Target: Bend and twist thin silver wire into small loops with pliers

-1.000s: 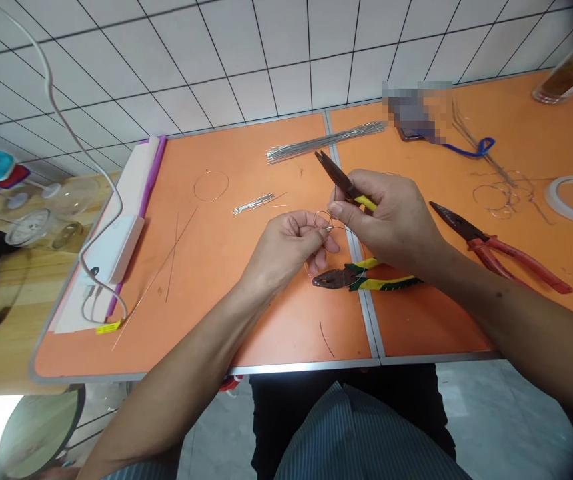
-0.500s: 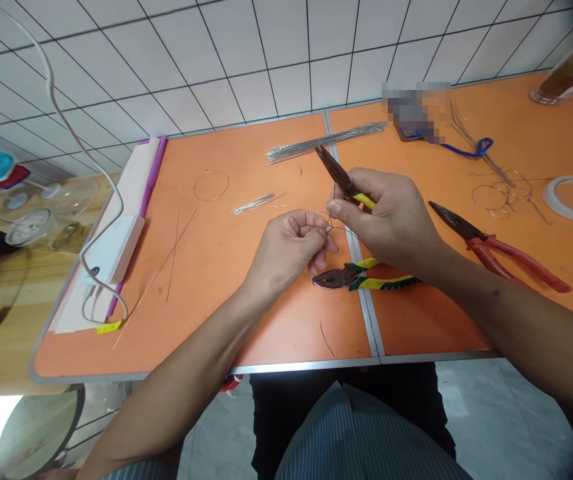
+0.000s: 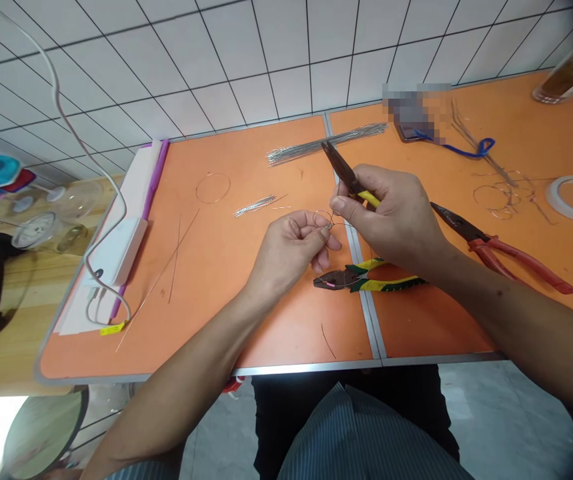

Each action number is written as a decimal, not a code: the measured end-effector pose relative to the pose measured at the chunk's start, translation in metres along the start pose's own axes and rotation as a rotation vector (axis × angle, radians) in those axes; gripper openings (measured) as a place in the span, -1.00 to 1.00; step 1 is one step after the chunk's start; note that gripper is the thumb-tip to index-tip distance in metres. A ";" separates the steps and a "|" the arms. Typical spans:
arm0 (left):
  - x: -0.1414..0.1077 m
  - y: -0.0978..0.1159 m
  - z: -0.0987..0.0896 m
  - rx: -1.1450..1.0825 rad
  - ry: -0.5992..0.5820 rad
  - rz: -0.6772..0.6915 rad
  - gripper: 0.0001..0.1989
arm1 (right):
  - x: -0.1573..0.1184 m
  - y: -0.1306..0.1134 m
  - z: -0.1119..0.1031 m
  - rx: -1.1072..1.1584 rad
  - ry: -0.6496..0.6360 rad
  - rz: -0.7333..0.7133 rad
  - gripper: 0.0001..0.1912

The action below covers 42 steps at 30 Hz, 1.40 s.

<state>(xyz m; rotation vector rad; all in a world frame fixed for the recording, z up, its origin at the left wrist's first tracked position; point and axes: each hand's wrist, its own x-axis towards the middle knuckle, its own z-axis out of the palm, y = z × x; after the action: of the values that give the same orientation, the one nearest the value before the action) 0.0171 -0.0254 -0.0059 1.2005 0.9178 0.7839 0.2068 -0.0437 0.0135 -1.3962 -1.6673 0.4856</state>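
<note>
Pinching a thin wire loop (image 3: pixel 322 211) between thumb and fingertips, the left hand (image 3: pixel 289 252) holds a closed grip on it, above the orange tabletop (image 3: pixel 216 320). Just beside the loop, the right hand (image 3: pixel 391 217) has a closed grip around the yellow handles of long-nose pliers (image 3: pixel 343 175), their dark tips pointing away from the person. Combination pliers (image 3: pixel 361 280) with yellow-and-green handles lie on the tabletop just below the hands, with red-handled pliers (image 3: pixel 496 250) to the right and a bundle of straight steel wires (image 3: pixel 326 145) farther ahead.
</note>
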 end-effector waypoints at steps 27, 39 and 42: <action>0.000 -0.001 0.003 0.003 0.051 -0.034 -0.94 | -0.003 -0.003 0.003 -0.052 0.001 -0.039 -0.87; -0.005 0.003 0.011 0.108 0.112 -0.006 -0.86 | -0.003 -0.005 0.004 -0.049 0.007 -0.025 -0.83; -0.005 0.003 0.011 0.156 0.126 0.016 -0.85 | -0.003 -0.006 0.004 -0.051 0.010 -0.021 -0.84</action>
<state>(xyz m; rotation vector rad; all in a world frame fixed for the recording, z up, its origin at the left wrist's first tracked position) 0.0247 -0.0340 -0.0010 1.3067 1.0901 0.8193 0.2000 -0.0468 0.0148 -1.4140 -1.6949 0.4265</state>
